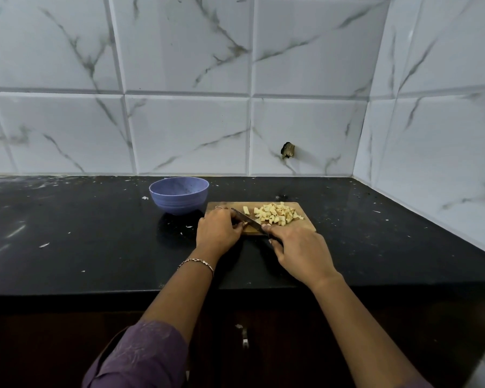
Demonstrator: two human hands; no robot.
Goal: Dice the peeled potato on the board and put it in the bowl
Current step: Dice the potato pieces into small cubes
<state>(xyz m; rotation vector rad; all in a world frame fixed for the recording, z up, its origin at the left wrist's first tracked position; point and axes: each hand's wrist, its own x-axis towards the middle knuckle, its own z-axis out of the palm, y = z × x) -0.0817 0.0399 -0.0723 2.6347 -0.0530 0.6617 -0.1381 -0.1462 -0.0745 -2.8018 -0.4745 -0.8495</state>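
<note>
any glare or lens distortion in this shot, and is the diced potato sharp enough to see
Head view: wide-angle bend curves the wall tiles toward the edges; pale glare streaks on the black counter at left; cabinet below nearly black; diced potato evenly lit and fairly sharp; the knife in the right hand reads dark against the board.

On a black counter (95, 233), the right hand (300, 250) grips a knife (248, 219), its blade slanting across the wooden board (305, 226). The left hand (219, 231) curls beside the blade, hiding whatever lies beneath it. Diced potato (275, 214) is piled on the board's right; a blue bowl (179, 194) stands just left.
</note>
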